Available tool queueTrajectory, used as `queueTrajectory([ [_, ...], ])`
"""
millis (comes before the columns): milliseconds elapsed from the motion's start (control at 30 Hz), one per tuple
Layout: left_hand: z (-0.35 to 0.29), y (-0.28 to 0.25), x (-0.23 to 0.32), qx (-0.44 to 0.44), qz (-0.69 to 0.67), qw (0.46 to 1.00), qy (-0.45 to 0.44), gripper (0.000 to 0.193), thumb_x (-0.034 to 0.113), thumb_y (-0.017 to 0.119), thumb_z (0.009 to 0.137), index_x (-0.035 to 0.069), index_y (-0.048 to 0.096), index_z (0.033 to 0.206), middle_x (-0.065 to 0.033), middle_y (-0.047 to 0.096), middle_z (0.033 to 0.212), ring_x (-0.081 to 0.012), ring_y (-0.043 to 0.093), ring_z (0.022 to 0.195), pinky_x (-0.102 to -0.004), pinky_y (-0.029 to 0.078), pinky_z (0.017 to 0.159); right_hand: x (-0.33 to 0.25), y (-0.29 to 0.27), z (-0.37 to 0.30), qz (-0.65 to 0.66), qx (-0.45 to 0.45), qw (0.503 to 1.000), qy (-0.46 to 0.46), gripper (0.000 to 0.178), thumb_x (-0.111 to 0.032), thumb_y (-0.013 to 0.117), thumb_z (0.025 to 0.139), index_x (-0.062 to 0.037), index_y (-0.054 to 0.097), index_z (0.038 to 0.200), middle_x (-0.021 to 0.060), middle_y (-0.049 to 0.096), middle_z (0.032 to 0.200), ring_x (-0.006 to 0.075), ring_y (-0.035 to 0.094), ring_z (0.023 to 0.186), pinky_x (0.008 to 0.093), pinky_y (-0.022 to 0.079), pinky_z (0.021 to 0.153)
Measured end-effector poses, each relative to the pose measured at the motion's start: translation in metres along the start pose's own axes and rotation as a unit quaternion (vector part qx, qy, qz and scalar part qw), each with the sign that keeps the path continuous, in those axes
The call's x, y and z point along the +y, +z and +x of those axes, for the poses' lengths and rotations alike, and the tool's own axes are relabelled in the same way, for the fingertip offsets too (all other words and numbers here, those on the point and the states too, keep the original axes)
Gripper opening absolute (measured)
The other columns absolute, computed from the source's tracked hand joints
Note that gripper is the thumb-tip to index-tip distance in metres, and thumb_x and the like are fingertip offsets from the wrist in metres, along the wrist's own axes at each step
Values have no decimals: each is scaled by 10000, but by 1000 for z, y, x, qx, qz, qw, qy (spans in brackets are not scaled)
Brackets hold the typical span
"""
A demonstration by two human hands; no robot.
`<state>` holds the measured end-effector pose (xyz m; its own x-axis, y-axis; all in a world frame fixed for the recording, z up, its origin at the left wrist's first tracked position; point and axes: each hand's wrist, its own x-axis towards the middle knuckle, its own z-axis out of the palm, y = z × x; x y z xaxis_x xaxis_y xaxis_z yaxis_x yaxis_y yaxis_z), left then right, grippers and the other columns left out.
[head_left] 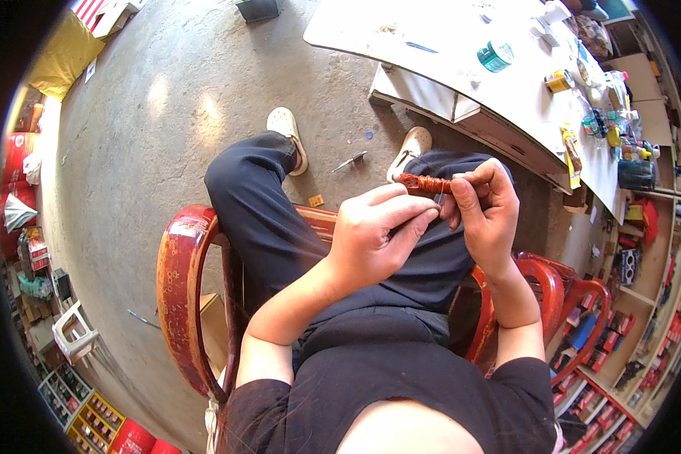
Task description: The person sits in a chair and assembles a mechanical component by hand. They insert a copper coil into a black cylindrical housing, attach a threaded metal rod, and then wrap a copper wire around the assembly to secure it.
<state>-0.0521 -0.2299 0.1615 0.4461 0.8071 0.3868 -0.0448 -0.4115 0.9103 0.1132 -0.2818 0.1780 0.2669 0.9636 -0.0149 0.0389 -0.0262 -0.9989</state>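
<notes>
A small bundle of copper-coloured wire (425, 184), with turns wound tightly round its middle and a loop at its left end, is held over my right thigh. My right hand (490, 216) pinches the bundle's right end between thumb and fingers. Just below the bundle, my left hand (374, 234) is closed, thumb against fingertips. A thin greyish piece shows by those fingertips, too small to make out. The left fingers come very close to the wire; whether they touch it I cannot tell.
I sit in a red wooden armchair (180, 295). A slim metal tool (349, 162) lies on the concrete floor between my shoes. Ahead right stands a white-topped table (446, 26) with a teal tub (495, 56) and several bottles. Stocked shelves (643, 303) line the right side.
</notes>
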Motion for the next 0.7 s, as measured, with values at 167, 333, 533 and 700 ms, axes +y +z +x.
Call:
queueTrajectory([
  [167,-4,2,0,-17,-6,1000,-20,95,-37,681,780,-17,703,869,-114,635,701,-216,607,613,-298,474,566,1,-1,-1,26,-4,1000,-12,138,-109,589,963,-38,486,905,37,594,672,47,514,527,166,383,472],
  [333,-7,6,-12,-16,-44,998,-48,87,-25,671,803,-24,702,885,-114,656,749,-193,638,689,-279,491,637,1,-2,-3,52,-8,998,-29,119,-96,571,969,-42,475,922,48,596,675,57,529,534,169,392,471],
  [533,-19,15,-34,-8,-277,938,-208,104,38,689,831,-26,707,911,-87,687,853,-138,629,804,-284,485,729,-3,-5,-2,124,-78,989,11,137,-137,552,982,-43,472,923,53,589,650,63,525,497,174,385,441],
  [700,11,-11,-50,-114,-224,945,-211,132,81,727,827,-16,722,918,-40,681,858,-86,615,767,-231,490,693,-7,-13,2,47,-155,979,121,151,-141,572,973,-39,488,901,30,573,612,39,487,472,165,345,426],
])
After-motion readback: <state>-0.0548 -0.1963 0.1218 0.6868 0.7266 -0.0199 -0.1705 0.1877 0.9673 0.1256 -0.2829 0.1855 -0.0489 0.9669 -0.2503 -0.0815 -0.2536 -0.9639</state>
